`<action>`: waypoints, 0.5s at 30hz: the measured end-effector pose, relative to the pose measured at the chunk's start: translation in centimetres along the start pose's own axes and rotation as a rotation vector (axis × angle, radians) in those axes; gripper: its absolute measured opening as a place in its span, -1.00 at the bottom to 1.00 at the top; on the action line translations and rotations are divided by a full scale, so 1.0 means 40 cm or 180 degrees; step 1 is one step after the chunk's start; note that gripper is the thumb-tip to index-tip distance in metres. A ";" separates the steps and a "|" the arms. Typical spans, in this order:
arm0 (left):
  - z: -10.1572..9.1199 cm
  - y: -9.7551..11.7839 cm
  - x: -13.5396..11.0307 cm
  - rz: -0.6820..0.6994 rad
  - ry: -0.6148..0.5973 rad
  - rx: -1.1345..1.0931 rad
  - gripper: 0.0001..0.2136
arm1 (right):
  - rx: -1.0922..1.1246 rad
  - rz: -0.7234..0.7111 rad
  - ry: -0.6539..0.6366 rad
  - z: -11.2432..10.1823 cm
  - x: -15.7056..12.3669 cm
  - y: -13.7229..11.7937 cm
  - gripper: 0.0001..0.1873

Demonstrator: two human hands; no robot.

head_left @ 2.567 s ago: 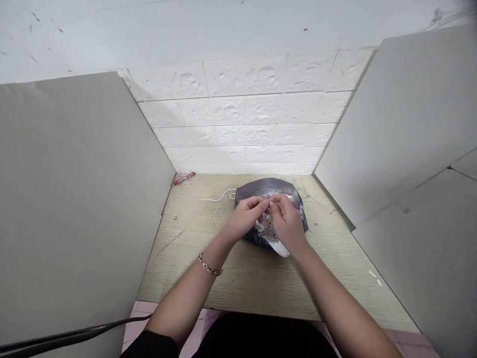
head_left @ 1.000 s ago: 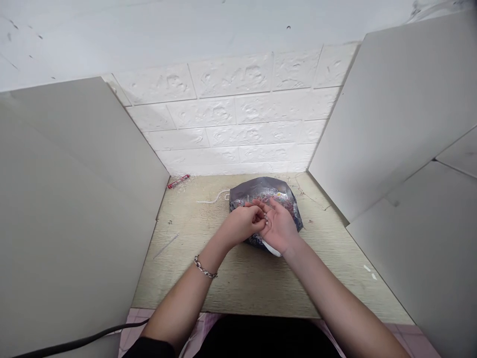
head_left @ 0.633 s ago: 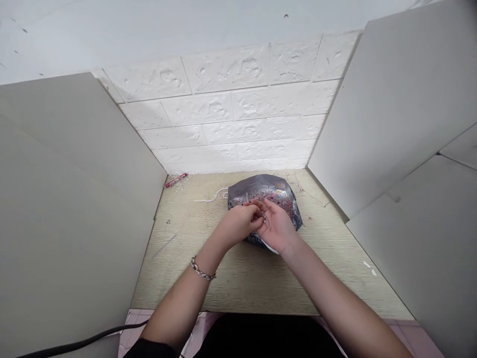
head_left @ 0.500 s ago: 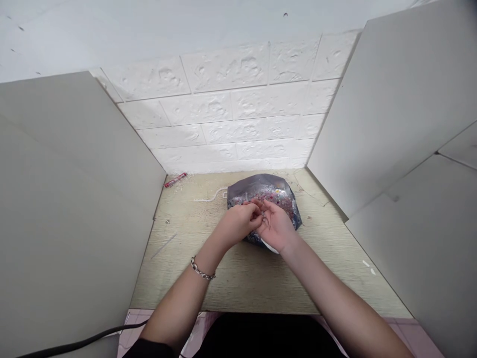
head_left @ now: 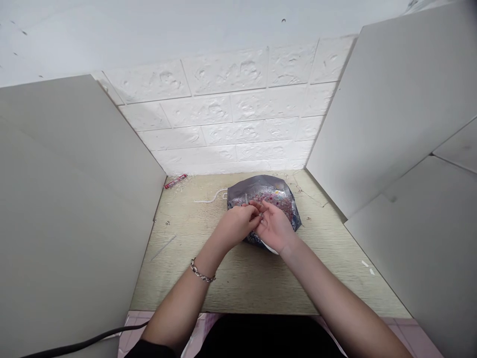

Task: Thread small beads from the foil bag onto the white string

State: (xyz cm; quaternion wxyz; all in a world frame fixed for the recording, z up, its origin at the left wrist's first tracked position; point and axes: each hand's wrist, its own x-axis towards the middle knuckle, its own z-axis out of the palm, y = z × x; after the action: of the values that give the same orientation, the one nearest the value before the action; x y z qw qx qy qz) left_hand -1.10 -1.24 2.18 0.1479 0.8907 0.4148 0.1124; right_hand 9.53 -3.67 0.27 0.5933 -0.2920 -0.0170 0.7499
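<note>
My right hand (head_left: 275,227) is turned palm up and cupped, with a few small pale beads (head_left: 262,218) lying in it. My left hand (head_left: 238,224) reaches over to that palm, its thumb and fingertips pressed together. Whatever sits in this pinch is too small to make out. Both hands are above a grey, shiny bag (head_left: 257,183) that lies open on the table. Inside it is a mass of pink, red and clear beads (head_left: 285,205). From the bag's left side a white beaded strand (head_left: 212,197) trails over the tabletop.
The wooden table (head_left: 186,288) is boxed in by grey panels at the left (head_left: 74,199) and right (head_left: 372,119), with a white brick-patterned wall (head_left: 223,107) behind. A red packet (head_left: 176,181), a thin pale stick (head_left: 163,247) and white scraps (head_left: 368,267) lie around. A black cable (head_left: 85,340) runs lower left.
The view has shifted very slightly. Both hands stay over the bag, with only small finger movement at the right palm.
</note>
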 end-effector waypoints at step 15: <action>0.003 0.012 0.010 -0.0345 0.0580 -0.1898 -0.74 | 0.0342 -0.0298 0.0114 -0.020 0.029 -0.026 -0.83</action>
State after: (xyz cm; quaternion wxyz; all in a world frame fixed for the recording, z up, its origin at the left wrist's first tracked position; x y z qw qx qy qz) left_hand -0.47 -1.25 2.26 0.3705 0.7711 0.4219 0.3003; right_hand 10.68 -2.56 -0.50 0.6428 -0.2721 0.0203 0.7158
